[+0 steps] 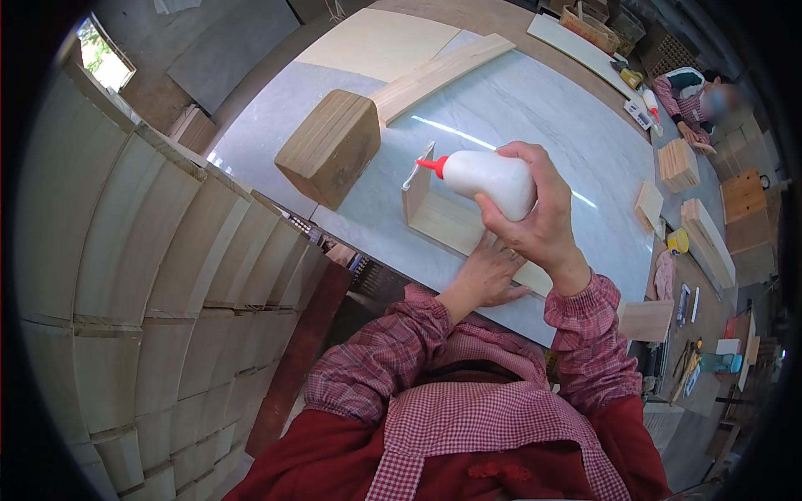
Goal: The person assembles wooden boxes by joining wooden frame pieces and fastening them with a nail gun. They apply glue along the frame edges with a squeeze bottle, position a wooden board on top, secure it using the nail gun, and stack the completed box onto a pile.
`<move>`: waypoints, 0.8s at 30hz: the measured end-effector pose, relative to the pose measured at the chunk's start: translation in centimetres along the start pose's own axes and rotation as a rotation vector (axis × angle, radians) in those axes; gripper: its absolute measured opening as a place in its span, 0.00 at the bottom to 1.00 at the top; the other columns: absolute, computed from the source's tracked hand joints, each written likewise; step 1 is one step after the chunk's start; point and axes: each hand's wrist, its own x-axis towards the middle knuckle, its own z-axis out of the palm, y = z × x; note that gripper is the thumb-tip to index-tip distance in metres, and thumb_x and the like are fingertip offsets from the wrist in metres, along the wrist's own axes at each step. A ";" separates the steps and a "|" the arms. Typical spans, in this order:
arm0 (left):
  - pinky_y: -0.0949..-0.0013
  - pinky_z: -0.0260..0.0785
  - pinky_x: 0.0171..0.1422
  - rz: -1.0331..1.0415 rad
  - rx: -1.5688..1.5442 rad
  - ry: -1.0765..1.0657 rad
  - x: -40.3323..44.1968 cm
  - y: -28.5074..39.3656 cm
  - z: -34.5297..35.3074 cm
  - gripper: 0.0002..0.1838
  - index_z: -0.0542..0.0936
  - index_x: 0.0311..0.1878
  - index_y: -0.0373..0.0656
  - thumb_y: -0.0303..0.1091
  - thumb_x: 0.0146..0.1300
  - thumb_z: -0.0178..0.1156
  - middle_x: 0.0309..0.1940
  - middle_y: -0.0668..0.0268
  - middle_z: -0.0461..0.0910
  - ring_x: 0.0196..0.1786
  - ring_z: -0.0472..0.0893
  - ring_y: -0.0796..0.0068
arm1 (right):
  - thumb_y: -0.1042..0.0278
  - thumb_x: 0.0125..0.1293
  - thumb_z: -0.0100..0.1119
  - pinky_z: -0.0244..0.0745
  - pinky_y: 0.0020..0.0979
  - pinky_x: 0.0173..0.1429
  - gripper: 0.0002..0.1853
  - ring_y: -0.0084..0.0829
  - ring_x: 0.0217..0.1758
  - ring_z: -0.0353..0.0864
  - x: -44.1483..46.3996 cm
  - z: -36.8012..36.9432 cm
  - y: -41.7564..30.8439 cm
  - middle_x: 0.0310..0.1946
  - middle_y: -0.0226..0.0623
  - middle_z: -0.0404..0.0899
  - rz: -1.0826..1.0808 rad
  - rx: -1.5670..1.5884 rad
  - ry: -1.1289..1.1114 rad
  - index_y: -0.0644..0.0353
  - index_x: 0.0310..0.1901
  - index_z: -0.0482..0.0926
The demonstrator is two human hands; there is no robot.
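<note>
My right hand (547,221) is wrapped round a white squeeze glue bottle (489,179) with a red nozzle. The bottle is tipped sideways, its tip at the top edge of a small upright wooden end panel (415,194). White glue shows along that edge. The panel stands at the far end of a flat wooden board (451,221), making a corner with it. On the near part of this board lies my left hand (493,274), fingers spread and thumb apart. Some of its fingertips are hard to make out beneath the right hand.
A thick wooden block (328,149) and a long plank (443,77) lie on the marble-look table (535,100). Stacked wooden boards (150,250) rise at left. At right are wood stacks (678,164), a yellow tub (677,241), and a co-worker (681,100) behind another glue bottle (650,102).
</note>
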 end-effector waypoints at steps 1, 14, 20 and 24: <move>0.38 0.31 0.85 0.002 0.001 -0.002 -0.1 -0.1 0.1 0.42 0.66 0.76 0.44 0.64 0.66 0.53 0.74 0.54 0.68 0.80 0.58 0.52 | 0.73 0.52 0.74 0.79 0.34 0.50 0.32 0.38 0.46 0.82 -0.2 -0.1 -0.1 0.51 0.41 0.80 0.001 0.000 0.003 0.58 0.60 0.72; 0.39 0.40 0.84 -0.003 0.247 -0.042 -0.6 -2.0 -2.2 0.43 0.65 0.78 0.51 0.67 0.67 0.52 0.80 0.62 0.62 0.84 0.53 0.54 | 0.52 0.64 0.63 0.76 0.33 0.55 0.33 0.37 0.56 0.76 -7.4 -10.2 0.7 0.57 0.40 0.74 0.220 0.422 0.607 0.60 0.66 0.68; 0.40 0.40 0.84 0.019 0.375 -0.138 1.5 -2.2 -3.6 0.42 0.64 0.79 0.53 0.65 0.67 0.55 0.81 0.63 0.59 0.84 0.54 0.54 | 0.46 0.70 0.57 0.75 0.32 0.52 0.33 0.36 0.55 0.76 -19.3 -22.1 -1.9 0.56 0.42 0.74 0.414 0.181 0.892 0.62 0.68 0.67; 0.38 0.41 0.83 -0.022 0.392 -0.213 2.3 -4.8 -5.4 0.44 0.63 0.80 0.53 0.63 0.66 0.60 0.82 0.63 0.57 0.84 0.51 0.53 | 0.52 0.68 0.55 0.75 0.34 0.52 0.30 0.38 0.54 0.76 -27.5 -27.3 -3.4 0.56 0.46 0.73 0.497 -0.194 1.003 0.62 0.66 0.69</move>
